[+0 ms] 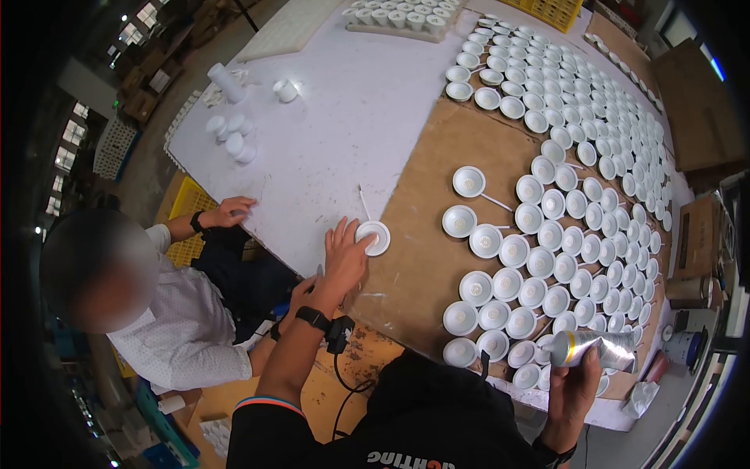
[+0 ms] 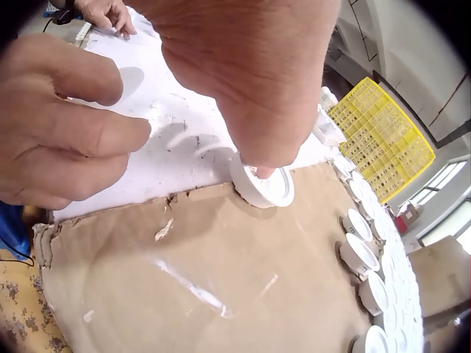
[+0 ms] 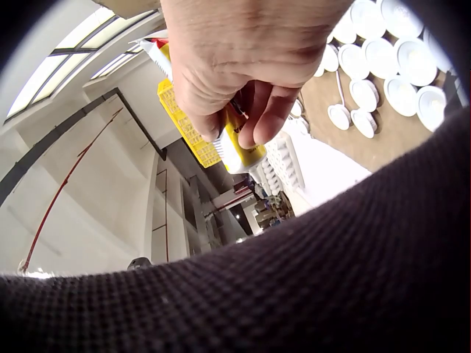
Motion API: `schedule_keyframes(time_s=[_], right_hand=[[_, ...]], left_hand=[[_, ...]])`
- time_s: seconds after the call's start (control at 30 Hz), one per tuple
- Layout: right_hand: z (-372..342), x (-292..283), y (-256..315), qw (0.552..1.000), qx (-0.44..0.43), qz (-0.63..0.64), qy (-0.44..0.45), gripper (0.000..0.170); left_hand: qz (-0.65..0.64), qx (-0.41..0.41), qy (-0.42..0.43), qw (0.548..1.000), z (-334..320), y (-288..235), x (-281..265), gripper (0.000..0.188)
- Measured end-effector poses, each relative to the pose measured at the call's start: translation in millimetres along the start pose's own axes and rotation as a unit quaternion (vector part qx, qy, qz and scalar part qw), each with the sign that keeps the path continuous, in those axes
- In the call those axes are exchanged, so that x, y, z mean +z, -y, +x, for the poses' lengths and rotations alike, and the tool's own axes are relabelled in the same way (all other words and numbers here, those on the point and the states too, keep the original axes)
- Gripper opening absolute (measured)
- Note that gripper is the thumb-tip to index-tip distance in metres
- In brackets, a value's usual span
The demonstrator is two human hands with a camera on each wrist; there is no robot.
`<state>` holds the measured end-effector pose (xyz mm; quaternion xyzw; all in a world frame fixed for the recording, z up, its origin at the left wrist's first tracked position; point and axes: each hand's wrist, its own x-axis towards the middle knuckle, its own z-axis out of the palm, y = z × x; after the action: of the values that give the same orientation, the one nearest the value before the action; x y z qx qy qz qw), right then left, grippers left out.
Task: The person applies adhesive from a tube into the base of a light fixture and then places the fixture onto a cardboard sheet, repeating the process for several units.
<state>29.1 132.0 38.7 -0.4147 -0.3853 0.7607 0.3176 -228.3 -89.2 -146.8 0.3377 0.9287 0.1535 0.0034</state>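
Note:
Near the cardboard's left edge, my left hand (image 1: 344, 258) touches a round white downlight (image 1: 373, 238) with a short cord. In the left wrist view, the thumb (image 2: 266, 132) reaches into the recessed face of the downlight (image 2: 268, 190), while the other fingers (image 2: 81, 132) stay apart from it. At the right, my right hand (image 1: 576, 395) grips a silver squeeze tube (image 1: 601, 349) with a yellow band, over the rows of lights. The right wrist view shows the tube's yellow and white nozzle end (image 3: 239, 151) between thumb and fingers.
Many white downlights (image 1: 516, 250) cover the brown cardboard (image 1: 422, 281) to the right. White cups (image 1: 234, 137) stand on the white table (image 1: 336, 117). At the left sits another person, one hand (image 1: 230, 211) at the table edge. A yellow crate (image 2: 383, 140) stands at the far end.

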Motion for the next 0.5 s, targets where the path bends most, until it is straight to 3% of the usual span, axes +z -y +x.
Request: schedule_keyframes(time_s=[0.17,0.5], right_hand=[[2,-5,-1,1.000,0.001,-0.003,0.005,0.037],[0,-6,0,1.000,0.002,0.006,-0.004,0.037]], left_hand=[[-0.003,-0.020,-0.014,1.000,3,-3,3,0.032],[0.021,-0.028,0.042,0.999,27,-2,6,0.032]])
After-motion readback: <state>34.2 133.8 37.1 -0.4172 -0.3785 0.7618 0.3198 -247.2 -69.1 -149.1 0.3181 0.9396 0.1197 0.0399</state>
